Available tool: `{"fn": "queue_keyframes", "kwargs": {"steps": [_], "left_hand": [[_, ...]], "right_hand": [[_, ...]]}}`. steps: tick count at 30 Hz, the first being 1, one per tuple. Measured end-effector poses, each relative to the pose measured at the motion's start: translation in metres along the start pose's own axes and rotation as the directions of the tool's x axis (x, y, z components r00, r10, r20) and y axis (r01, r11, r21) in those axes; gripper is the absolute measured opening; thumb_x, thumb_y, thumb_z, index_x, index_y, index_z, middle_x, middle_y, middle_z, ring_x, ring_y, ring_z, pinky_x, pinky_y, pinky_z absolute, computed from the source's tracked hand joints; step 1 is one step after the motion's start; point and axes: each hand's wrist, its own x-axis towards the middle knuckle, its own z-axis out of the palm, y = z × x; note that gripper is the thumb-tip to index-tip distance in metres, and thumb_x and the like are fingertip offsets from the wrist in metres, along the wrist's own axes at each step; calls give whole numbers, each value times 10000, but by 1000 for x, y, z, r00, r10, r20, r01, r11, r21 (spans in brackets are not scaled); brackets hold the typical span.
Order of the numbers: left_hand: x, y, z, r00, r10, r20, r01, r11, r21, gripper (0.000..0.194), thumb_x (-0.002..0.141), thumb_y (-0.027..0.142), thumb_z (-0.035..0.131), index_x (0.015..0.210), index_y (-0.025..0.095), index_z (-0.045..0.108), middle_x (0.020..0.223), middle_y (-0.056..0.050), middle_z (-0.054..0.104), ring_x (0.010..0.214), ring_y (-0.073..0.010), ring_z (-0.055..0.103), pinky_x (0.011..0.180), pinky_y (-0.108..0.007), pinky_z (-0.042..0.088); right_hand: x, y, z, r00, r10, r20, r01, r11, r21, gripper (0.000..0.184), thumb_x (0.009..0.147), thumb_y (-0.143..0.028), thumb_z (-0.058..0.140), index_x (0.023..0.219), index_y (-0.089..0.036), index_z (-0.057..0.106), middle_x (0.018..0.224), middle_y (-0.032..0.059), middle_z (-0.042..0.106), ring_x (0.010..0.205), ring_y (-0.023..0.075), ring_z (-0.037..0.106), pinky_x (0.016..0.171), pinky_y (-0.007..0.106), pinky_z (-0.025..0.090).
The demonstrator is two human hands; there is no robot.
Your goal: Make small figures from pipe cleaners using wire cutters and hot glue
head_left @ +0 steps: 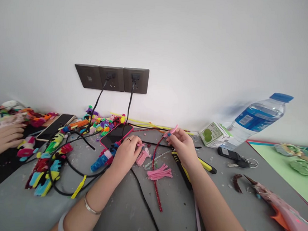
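My right hand (183, 145) pinches a short piece of pink pipe cleaner (172, 130) between thumb and fingers, raised above the table. To its left, my left hand (128, 150) has its fingertips pressed together; whatever is between them is too small to make out. Short pink pipe cleaner pieces (160, 172) lie in a bundle across a long red tinsel pipe cleaner (157, 193). Beside my left fingertips is another small pink clump (143, 157). Yellow-and-black pliers (206, 165) lie partly hidden under my right wrist.
At left, another person's hand (3, 136) is near colourful pipe cleaner figures (48, 171). Black cables (146, 201) cross the table from wall sockets (111, 78). A phone (116, 136), box (212, 135), water bottle (258, 119), keys (236, 158) and pink glue gun (287, 220) lie around.
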Motion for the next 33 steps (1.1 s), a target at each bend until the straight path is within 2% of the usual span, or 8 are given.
{"fn": "queue_keyframes", "kwargs": {"steps": [6,11,14,17,20,23,28,33], "left_hand": [[-4,-1,-1,1000,1,16,-2,1000,26,114,831,105,570,842,218,572,854,-37,646,794,-202,619,702,-316,483],[-3,-1,-6,996,-55,-64,49,993,-105,151,799,116,591,917,210,605,900,-48,664,797,-193,639,731,-319,517],[-1,4,-13,992,-81,-101,55,970,-236,107,830,158,593,919,210,622,939,-49,674,804,-177,637,744,-301,520],[0,14,-18,993,-76,-94,37,931,-363,161,843,161,592,988,211,641,937,-40,683,821,-163,631,765,-283,509],[-1,23,-17,995,-65,-75,23,885,-465,227,845,176,608,1066,209,648,931,-46,686,849,-169,635,754,-275,499],[-3,30,-16,998,-45,-54,11,859,-512,215,854,188,604,1061,209,660,928,-50,685,862,-179,637,737,-274,493],[-4,32,-17,998,32,-57,-57,858,-511,64,858,171,621,880,204,671,874,-34,671,789,-159,613,705,-261,482],[-4,32,-17,997,54,-59,-76,859,-507,109,869,143,591,876,202,683,846,-32,669,758,-151,608,668,-250,467]], "right_hand": [[0,0,1,1000,-4,-16,4,1000,31,195,739,-377,675,794,-220,573,797,27,651,672,149,553,610,269,448],[-2,1,4,1000,17,-4,-16,998,65,251,745,-426,706,760,-227,553,710,-3,599,604,139,512,569,271,421],[-5,-2,9,998,11,62,-16,996,83,282,732,-450,741,793,-227,578,709,-3,603,611,144,536,571,273,425],[-10,-6,13,983,39,180,-61,992,115,315,721,-464,773,794,-223,584,720,10,634,637,152,571,585,273,436],[-15,-10,16,941,76,331,-119,987,111,314,753,-478,763,797,-218,592,699,5,631,636,148,569,595,269,439],[-18,-13,17,902,83,424,-125,990,72,310,778,-480,750,785,-210,597,682,-9,609,608,130,532,592,260,427],[-20,-14,17,867,109,485,-165,983,74,311,789,-466,755,776,-199,596,687,-16,606,594,110,505,576,237,400],[-20,-15,17,857,140,497,-251,954,165,302,809,-475,745,823,-190,645,705,-3,607,628,115,535,621,240,447]]}}
